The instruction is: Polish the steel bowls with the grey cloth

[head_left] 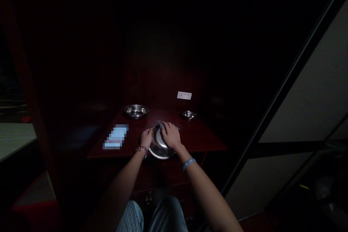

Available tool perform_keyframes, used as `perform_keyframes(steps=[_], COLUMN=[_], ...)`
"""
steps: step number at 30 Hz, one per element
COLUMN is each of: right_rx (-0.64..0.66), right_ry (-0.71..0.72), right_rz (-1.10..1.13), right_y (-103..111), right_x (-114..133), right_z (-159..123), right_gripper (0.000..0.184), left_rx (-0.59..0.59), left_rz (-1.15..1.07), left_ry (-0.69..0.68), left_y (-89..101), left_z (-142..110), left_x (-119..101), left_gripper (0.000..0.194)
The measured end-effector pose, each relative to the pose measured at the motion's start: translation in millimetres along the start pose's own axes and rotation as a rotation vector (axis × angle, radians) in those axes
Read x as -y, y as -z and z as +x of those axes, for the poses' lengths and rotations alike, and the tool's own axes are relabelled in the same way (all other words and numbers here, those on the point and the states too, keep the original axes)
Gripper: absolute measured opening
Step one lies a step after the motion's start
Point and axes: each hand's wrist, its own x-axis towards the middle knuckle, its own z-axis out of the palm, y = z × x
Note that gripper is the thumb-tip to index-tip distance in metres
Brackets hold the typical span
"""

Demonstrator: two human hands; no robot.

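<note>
A shiny metal bowl (pixel 161 147) is tilted at the front edge of the dark red table, its rounded outside facing me. My left hand (pixel 146 138) grips its left rim, fingers closed. Over the bowl's far right side lies my right hand (pixel 171 136), pressing a grey-blue cloth (pixel 160 124) against the metal. Most of the cloth is hidden under the fingers. Farther back stand a wide metal bowl (pixel 136 111) on the left and a small metal bowl (pixel 189 115) on the right, both upright and apart from my hands.
A lit, pixelated phone-like rectangle (pixel 116 137) lies on the table (pixel 130 145) at left. A white power socket (pixel 184 95) is on the back wall. Dark walls close in on both sides. My knees are below the table edge, near a drawer with a metal latch (pixel 148 197).
</note>
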Motion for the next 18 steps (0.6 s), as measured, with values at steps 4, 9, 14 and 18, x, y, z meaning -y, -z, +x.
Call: perform_keyframes(steps=[4, 9, 14, 18], right_rx=[-0.012, -0.056, -0.093, -0.220], right_ry=[-0.066, -0.090, -0.159, -0.160], right_rz=[0.062, 0.192, 0.309, 0.433], right_y=[-1.5, -1.2, -0.3, -8.2], right_x=[-11.2, -17.6, -14.7, -10.5], right_z=[-7.5, -22.0, -40.1, -61.0], right_gripper=[0.051, 0.054, 0.057, 0.057], left_rx=[-0.038, -0.029, -0.026, -0.034], left_rz=[0.020, -0.005, 0.030, 0.049], left_ry=[0.038, 0.028, 0.020, 0.018], left_y=[-0.5, -0.6, -0.2, -0.9], left_z=[-1.9, -3.5, -6.6, -9.3], left_x=[-2.1, -3.3, -9.9, -15.2], left_gripper=[0.032, 0.032, 0.031, 0.031])
